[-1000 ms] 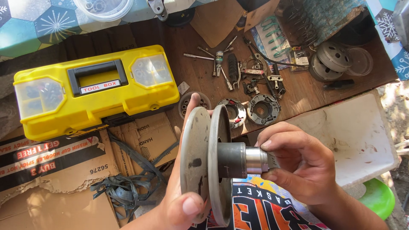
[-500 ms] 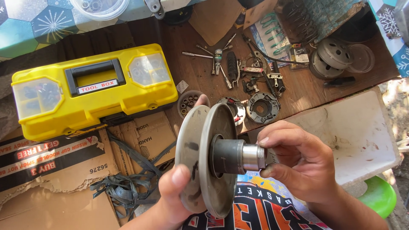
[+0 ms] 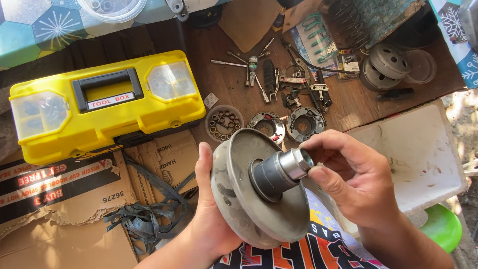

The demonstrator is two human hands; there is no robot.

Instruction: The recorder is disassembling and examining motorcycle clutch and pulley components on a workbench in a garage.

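A grey metal pulley assembly (image 3: 259, 194), made of two discs set close together with a dark hub and a bright steel sleeve projecting from the middle, is held in front of the person, above the near edge of the wooden tabletop (image 3: 234, 84). The discs are gripped at their left rim by the left hand (image 3: 211, 209), the thumb laid along the edge and the fingers hidden behind. The right hand (image 3: 348, 179) is closed on the end of the steel sleeve, which is pinched between thumb and forefinger. The disc faces are tilted toward the camera. A yellow toolbox (image 3: 107, 107) with a black handle is seen to the left, resting partly on flattened cardboard (image 3: 64, 199). Just beyond the pulley lie a small round tray of rollers (image 3: 224, 123) and two clutch parts (image 3: 286, 124), with assorted hand tools (image 3: 279, 74) farther back. A white tub (image 3: 418, 154) stands to the right.
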